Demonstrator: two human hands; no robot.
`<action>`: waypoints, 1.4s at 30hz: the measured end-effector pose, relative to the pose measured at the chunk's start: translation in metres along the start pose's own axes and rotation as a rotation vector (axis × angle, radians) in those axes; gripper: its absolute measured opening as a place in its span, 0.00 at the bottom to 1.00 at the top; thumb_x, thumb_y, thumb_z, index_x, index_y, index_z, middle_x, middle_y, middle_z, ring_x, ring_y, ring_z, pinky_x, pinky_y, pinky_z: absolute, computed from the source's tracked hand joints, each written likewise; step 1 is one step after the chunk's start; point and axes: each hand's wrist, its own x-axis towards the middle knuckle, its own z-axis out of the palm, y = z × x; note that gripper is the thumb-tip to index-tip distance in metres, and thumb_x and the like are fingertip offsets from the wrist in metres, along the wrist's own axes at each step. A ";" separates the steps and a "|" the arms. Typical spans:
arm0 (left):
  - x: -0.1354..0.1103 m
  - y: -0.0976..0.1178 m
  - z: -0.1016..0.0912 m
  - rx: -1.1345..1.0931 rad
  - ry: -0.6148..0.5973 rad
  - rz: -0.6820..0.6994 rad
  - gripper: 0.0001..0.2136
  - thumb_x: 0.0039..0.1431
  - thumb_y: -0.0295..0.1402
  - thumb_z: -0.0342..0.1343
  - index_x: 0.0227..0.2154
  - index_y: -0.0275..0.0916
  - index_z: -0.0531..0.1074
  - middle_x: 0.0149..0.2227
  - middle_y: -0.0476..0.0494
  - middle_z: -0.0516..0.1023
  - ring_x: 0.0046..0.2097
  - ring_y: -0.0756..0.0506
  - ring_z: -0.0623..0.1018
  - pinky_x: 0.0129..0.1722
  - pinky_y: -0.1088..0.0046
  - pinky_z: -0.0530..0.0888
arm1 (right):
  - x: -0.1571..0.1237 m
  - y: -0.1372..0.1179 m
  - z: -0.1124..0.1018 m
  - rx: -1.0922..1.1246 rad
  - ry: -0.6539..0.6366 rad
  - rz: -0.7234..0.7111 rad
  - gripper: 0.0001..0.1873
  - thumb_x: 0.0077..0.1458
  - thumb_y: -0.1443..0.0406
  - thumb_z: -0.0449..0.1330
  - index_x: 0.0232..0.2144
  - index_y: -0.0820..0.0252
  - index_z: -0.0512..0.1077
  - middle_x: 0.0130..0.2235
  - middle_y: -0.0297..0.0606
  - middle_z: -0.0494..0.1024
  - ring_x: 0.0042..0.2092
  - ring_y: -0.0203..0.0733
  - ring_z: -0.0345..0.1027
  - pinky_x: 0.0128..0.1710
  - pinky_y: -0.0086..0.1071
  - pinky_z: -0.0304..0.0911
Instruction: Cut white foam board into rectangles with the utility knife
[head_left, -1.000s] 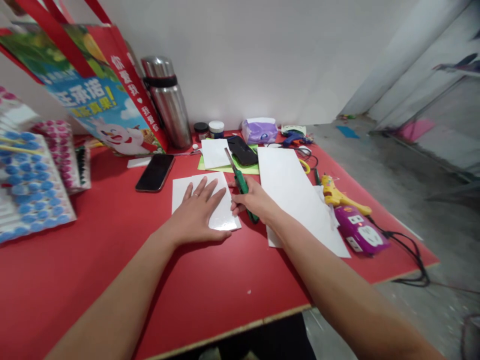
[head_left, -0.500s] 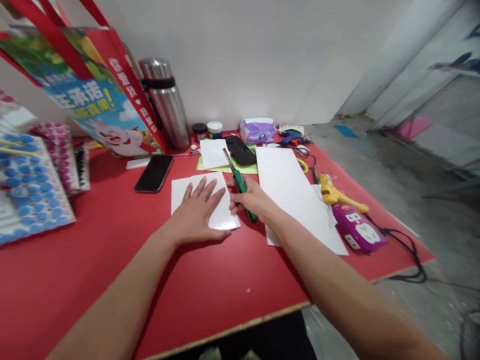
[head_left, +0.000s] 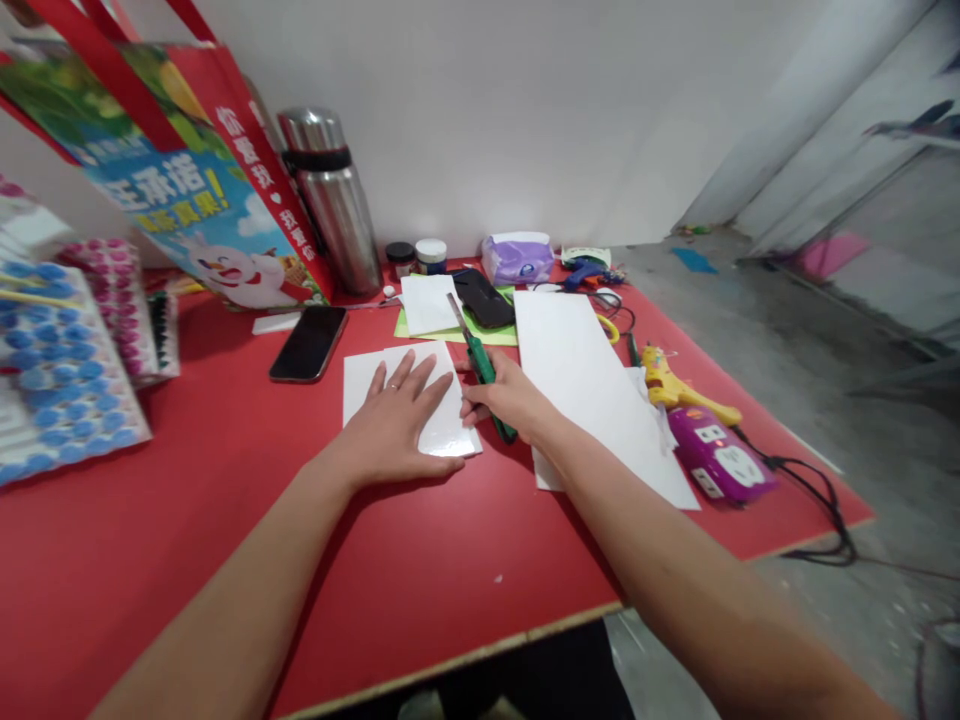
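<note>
My left hand [head_left: 401, 415] lies flat with fingers spread on overlapping white sheets [head_left: 360, 385] in the middle of the red table, pressing over them. At their right edge is my right hand [head_left: 499, 395], its fingers closed around a green utility knife [head_left: 481, 362]. The knife's blade is out and points away from me, up and to the left. Right of that hand lies a larger white board [head_left: 577, 380]. Beyond the sheets, a smaller white square [head_left: 431, 303] rests on green paper beside a dark phone-like object [head_left: 486, 300].
A black phone [head_left: 308, 345] lies left of the sheets. Behind it stand a steel thermos [head_left: 337, 210] and a printed bag [head_left: 195, 200]. On the right are a yellow glue gun [head_left: 682, 390] and a purple power strip [head_left: 724, 458] with a cord. Blue pompom packs [head_left: 71, 370] stand far left.
Both hands keep their places and their hold. Only a very slight shift of the whole view shows.
</note>
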 end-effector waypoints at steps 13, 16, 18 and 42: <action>0.001 0.000 0.001 0.003 0.008 -0.008 0.51 0.51 0.66 0.52 0.71 0.40 0.49 0.75 0.35 0.40 0.73 0.27 0.39 0.68 0.39 0.41 | 0.001 0.001 -0.001 -0.012 0.002 -0.003 0.21 0.49 0.79 0.58 0.43 0.58 0.60 0.37 0.34 0.74 0.24 0.34 0.72 0.22 0.33 0.75; 0.001 0.001 0.001 0.003 0.005 -0.009 0.51 0.51 0.66 0.51 0.71 0.40 0.49 0.74 0.35 0.40 0.73 0.27 0.40 0.68 0.39 0.42 | 0.001 0.001 -0.001 -0.009 0.001 0.000 0.21 0.49 0.79 0.58 0.43 0.58 0.60 0.37 0.35 0.74 0.23 0.34 0.71 0.22 0.33 0.75; 0.001 0.001 0.001 0.001 0.005 -0.004 0.51 0.51 0.67 0.51 0.71 0.40 0.49 0.74 0.35 0.40 0.73 0.27 0.40 0.68 0.40 0.41 | 0.001 0.000 -0.001 -0.002 0.000 0.001 0.21 0.49 0.80 0.57 0.42 0.57 0.60 0.37 0.34 0.74 0.23 0.34 0.71 0.22 0.33 0.75; 0.001 0.000 0.004 0.000 0.029 0.007 0.51 0.51 0.64 0.54 0.71 0.40 0.49 0.74 0.33 0.41 0.73 0.27 0.40 0.68 0.40 0.41 | -0.001 -0.008 -0.008 -0.052 -0.001 0.024 0.16 0.47 0.75 0.58 0.41 0.61 0.69 0.17 0.26 0.68 0.16 0.32 0.60 0.15 0.24 0.56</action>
